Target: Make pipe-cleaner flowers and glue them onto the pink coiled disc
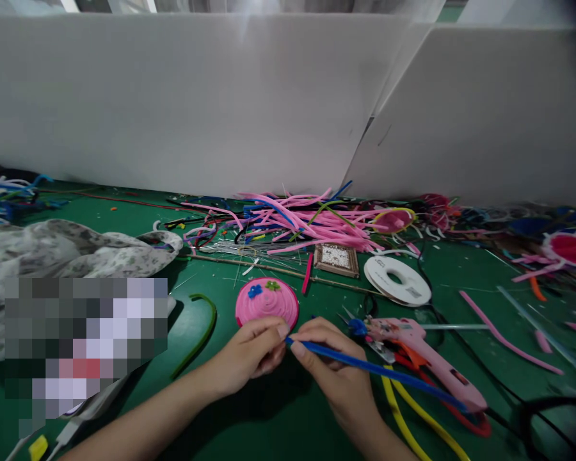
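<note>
A blue pipe cleaner (388, 368) runs from my fingertips out to the right. My right hand (333, 355) pinches it close to its left end. My left hand (259, 349) has its thumb and fingers pressed together at that same end, the tip hidden between them. Just beyond my hands lies a pink coiled disc (269, 310) with a darker pink rim. On the disc sit a small blue flower (255, 291) and a small green flower (272, 285). To the left of my left wrist is a curved green pipe cleaner (204, 333).
A pink glue gun (432, 358) lies right of my right hand, beside yellow pipe cleaners (403, 410). Behind are a white spool (397, 280), a small framed piece (336, 258) and a heap of pink pipe cleaners (307, 221). Patterned cloth (77, 246) covers the left side.
</note>
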{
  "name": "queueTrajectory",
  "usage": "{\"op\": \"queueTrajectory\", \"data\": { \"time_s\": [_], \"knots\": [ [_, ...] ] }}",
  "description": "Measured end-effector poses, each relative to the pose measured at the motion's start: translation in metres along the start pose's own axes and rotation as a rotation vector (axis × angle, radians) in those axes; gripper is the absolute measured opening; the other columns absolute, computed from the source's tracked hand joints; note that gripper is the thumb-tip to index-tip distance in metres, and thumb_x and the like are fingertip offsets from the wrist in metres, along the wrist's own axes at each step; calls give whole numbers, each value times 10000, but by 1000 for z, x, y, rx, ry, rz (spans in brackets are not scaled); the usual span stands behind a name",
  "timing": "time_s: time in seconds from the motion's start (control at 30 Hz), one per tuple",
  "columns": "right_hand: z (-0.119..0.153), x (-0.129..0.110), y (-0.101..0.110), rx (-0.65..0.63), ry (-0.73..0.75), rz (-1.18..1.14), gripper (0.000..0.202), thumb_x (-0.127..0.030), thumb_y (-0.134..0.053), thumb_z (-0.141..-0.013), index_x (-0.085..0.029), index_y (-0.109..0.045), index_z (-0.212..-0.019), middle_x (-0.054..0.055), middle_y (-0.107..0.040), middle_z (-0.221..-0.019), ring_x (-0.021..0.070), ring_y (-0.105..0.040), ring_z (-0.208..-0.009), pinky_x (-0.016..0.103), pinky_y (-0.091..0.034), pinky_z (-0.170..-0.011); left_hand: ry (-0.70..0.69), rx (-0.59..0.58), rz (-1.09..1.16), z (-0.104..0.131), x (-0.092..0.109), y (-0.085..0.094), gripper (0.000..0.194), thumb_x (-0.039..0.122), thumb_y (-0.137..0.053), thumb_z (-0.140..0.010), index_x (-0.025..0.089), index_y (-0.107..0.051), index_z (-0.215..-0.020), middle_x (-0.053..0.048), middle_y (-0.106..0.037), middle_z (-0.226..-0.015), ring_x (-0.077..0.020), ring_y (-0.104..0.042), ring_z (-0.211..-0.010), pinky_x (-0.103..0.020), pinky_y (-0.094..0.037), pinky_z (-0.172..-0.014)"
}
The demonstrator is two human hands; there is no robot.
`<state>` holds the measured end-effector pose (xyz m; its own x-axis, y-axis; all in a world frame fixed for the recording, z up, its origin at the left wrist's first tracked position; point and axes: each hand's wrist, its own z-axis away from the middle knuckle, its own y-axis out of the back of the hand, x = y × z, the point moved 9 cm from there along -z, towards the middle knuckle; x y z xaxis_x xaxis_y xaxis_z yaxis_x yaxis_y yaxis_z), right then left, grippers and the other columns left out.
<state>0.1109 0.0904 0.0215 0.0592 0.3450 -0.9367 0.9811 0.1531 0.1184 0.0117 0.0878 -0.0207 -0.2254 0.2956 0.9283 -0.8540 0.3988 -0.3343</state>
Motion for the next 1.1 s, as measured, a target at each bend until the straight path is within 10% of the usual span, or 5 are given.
{"op": "queueTrajectory", "data": {
  "time_s": [0.23,0.57,1.1],
  "knots": [
    [-3,-1,-2,17,-7,-129,74,-191,-757,-668,-227,-692,-661,3,-627,-650,154,-585,-633,274,-468,-597,92,-240,46,5,-6,-10,421,456,-607,-763,185,-421,-500,84,-328,-377,-36,-215,-315,-209,-122,-338],
    [2,5,3,37,-43,-52,53,-188,-686,-757,-240,-680,-745,5,-643,-735,145,-593,-677,262,-467,-618,29,14,-35,0,-3,0,357,466,-478,-863,174,-451,-659,66,-393,-522,-58,-288,-421,-189,-150,-367],
    [7,-33,1,70,335,320,137,-61,-633,-766,-188,-659,-809,18,-667,-720,129,-635,-652,232,-516,-595,-21,-32,-11,2,4,-4,396,485,-546,-821,189,-397,-605,95,-321,-469,-44,-207,-392,-209,-129,-378]
  ]
}}
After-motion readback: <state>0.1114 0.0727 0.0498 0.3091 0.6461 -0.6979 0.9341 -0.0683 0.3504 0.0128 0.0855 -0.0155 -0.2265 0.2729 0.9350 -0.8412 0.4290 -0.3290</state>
